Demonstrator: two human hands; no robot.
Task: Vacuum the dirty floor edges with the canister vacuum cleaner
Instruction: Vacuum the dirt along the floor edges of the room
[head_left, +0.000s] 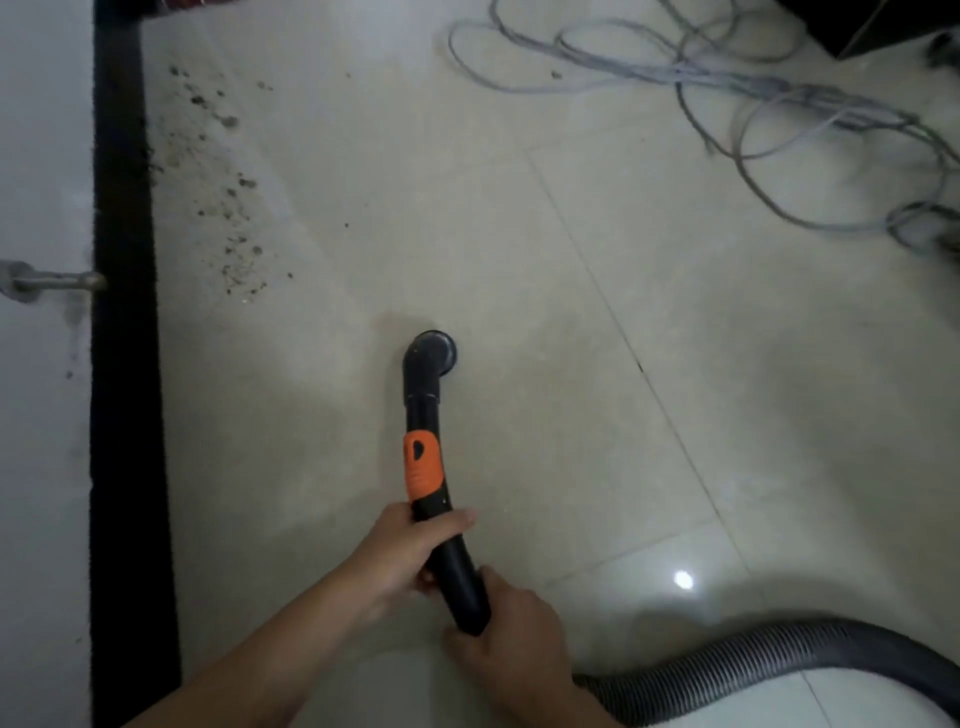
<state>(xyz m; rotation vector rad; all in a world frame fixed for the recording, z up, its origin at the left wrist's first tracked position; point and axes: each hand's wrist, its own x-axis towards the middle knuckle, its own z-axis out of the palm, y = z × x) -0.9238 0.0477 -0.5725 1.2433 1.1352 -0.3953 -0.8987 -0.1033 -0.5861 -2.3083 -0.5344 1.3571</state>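
A black vacuum wand (422, 415) with an orange grip section points away from me, and its round nozzle (435, 351) is down near the pale tiled floor. My left hand (410, 545) grips the wand just below the orange part. My right hand (506, 629) holds the wand's lower end, where the grey ribbed hose (753, 670) joins it and curves off to the right. Dark crumbs of dirt (228, 208) lie scattered along the floor edge beside the black skirting (124, 312), to the upper left of the nozzle. The canister is out of view.
A tangle of grey cables (753, 93) lies on the floor at the upper right. A white wall (41, 415) runs down the left side, with a metal fitting (52, 282) sticking out of it. A dark piece of furniture (883, 26) stands at the top right corner.
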